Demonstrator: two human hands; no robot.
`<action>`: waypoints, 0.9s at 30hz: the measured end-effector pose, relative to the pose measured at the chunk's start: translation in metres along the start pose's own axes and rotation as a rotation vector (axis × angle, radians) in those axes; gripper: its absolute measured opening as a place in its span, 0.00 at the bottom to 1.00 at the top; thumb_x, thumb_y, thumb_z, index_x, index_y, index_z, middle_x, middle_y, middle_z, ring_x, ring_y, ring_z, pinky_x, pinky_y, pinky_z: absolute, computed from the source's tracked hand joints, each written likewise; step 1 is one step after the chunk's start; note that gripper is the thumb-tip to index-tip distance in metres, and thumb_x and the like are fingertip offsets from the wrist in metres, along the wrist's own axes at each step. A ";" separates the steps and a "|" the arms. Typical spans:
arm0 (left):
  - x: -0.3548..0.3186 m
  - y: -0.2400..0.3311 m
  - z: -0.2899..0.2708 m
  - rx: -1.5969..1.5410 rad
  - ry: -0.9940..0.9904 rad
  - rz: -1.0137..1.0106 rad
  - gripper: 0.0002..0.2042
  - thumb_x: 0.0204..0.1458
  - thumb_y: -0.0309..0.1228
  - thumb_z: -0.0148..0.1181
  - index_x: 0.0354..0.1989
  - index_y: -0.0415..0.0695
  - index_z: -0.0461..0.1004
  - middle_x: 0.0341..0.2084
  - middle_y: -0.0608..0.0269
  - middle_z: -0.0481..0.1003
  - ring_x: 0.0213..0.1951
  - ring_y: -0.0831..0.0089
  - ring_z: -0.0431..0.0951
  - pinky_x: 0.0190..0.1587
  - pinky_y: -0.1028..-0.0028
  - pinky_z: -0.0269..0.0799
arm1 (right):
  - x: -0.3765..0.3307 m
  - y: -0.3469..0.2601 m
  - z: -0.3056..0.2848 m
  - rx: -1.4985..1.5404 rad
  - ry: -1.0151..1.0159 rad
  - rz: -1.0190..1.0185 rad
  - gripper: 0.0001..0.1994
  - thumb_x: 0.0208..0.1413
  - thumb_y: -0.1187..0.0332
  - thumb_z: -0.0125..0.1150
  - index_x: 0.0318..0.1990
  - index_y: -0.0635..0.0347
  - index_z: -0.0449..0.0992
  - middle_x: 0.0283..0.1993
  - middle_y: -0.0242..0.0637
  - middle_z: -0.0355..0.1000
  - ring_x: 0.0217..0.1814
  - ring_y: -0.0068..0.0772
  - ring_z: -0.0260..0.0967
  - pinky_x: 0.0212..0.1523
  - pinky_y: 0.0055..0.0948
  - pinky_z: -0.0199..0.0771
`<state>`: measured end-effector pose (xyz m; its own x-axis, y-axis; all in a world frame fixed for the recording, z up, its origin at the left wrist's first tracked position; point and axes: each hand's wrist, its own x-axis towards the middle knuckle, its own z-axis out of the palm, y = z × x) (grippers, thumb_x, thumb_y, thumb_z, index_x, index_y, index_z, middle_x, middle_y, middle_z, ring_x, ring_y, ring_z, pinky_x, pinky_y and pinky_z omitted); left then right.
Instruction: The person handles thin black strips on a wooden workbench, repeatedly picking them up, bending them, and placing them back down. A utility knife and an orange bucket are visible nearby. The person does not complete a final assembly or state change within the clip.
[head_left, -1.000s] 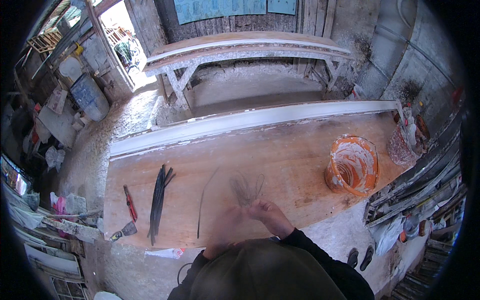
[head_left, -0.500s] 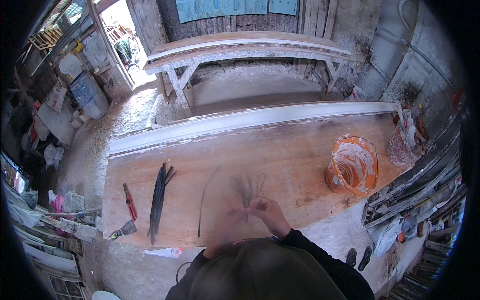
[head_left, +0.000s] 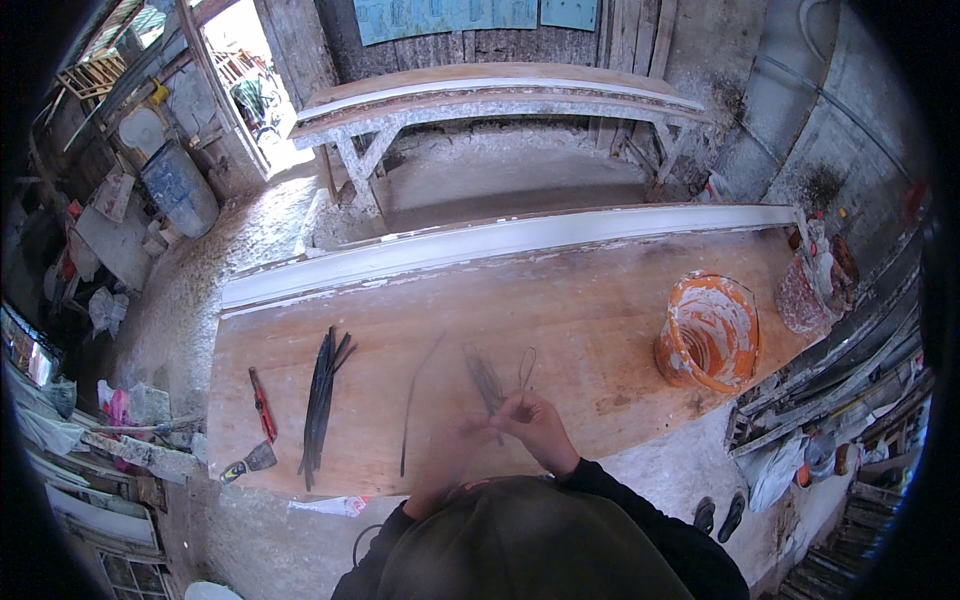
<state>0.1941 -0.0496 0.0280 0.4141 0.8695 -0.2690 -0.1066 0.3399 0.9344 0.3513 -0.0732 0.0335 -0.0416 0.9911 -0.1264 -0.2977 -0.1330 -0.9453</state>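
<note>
Two hands, left hand point(head_left: 450, 445) and right hand point(head_left: 535, 428), pinch a thin strip bundle point(head_left: 487, 380) on the dusty wooden bench point(head_left: 600, 310); orange bucket point(head_left: 708, 332) at 3 o'clock, rough workshop floor point(head_left: 500, 185) beyond.

My right hand point(head_left: 535, 430) sits low and forward of my chest, fingers curled inward and pinched at the tips, wrist bent slightly, dark sleeve running back toward my shoulder. My left hand point(head_left: 450, 440) is just beside that pinch, blurred, fingers pointing toward it; I cannot tell its grip.
</note>
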 end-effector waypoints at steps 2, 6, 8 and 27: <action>0.003 -0.010 -0.005 -0.081 -0.008 -0.041 0.04 0.46 0.21 0.56 0.32 0.38 0.72 0.27 0.62 0.74 0.30 0.75 0.73 0.36 0.77 0.70 | -0.001 -0.001 0.002 -0.016 0.002 -0.030 0.05 0.47 0.76 0.58 0.33 0.61 0.72 0.31 0.30 0.70 0.34 0.20 0.66 0.36 0.21 0.66; 0.007 -0.013 -0.009 -0.655 -0.011 -0.155 0.04 0.49 0.23 0.53 0.32 0.39 0.71 0.28 0.62 0.73 0.30 0.73 0.73 0.36 0.76 0.70 | -0.002 -0.013 0.003 -0.529 -0.061 -0.519 0.09 0.45 0.76 0.59 0.37 0.57 0.74 0.31 0.34 0.70 0.35 0.29 0.68 0.36 0.24 0.68; 0.007 -0.006 -0.010 -0.716 -0.051 -0.163 0.04 0.50 0.24 0.51 0.34 0.39 0.71 0.29 0.62 0.73 0.31 0.73 0.73 0.36 0.76 0.70 | -0.006 -0.017 0.003 -0.649 -0.073 -0.549 0.11 0.44 0.75 0.60 0.37 0.54 0.75 0.32 0.35 0.70 0.35 0.33 0.68 0.37 0.28 0.67; 0.003 -0.026 -0.004 -0.361 -0.009 0.110 0.02 0.50 0.26 0.54 0.32 0.45 0.70 0.29 0.66 0.73 0.33 0.77 0.73 0.25 0.83 0.64 | -0.004 -0.004 -0.003 0.338 -0.097 0.387 0.07 0.53 0.68 0.54 0.32 0.62 0.72 0.37 0.29 0.70 0.41 0.21 0.64 0.43 0.24 0.63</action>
<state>0.1948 -0.0540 0.0022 0.3904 0.9052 -0.1680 -0.4621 0.3505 0.8146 0.3559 -0.0762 0.0370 -0.2930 0.8667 -0.4037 -0.5335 -0.4986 -0.6832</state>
